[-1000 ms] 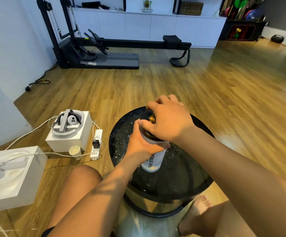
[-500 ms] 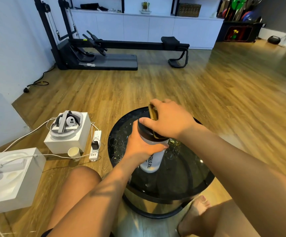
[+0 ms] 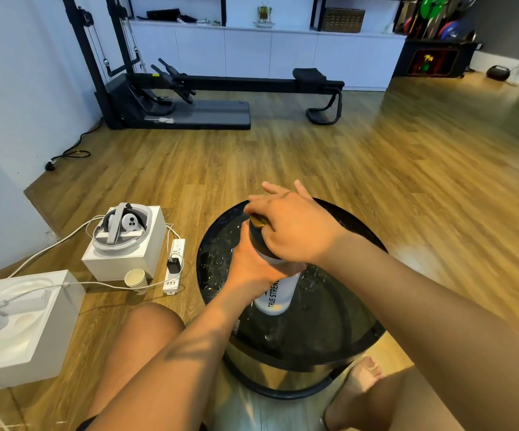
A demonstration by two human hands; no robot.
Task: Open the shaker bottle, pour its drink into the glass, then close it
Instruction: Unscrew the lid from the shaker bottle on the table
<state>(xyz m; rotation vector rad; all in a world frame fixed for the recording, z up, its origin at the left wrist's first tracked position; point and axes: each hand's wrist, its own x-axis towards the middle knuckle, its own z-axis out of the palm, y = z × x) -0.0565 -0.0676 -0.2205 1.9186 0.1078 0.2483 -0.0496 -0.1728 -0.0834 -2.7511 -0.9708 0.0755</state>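
Observation:
A white shaker bottle (image 3: 275,298) with black lettering stands upright on a round black glass table (image 3: 360,340). It has a black lid (image 3: 259,241) with a gold flip cap (image 3: 257,219). My left hand (image 3: 252,269) grips the bottle's body just under the lid. My right hand (image 3: 295,231) lies over the lid from the right. Its thumb and index finger pinch the gold cap and its other fingers stick out straight. The drinking glass is not plainly seen; only clear glints show under my right wrist.
On the wooden floor to the left are two white boxes (image 3: 124,262) (image 3: 25,331) with headset gear, a paper cup (image 3: 135,279), a power strip (image 3: 174,265) and cables. My bare knees and a foot (image 3: 360,384) flank the table. An exercise machine (image 3: 189,98) stands far behind.
The gold cap stood raised half a second ago and now sits lower under my right index finger. My right hand's outer fingers have straightened. The left hand and bottle stay put.

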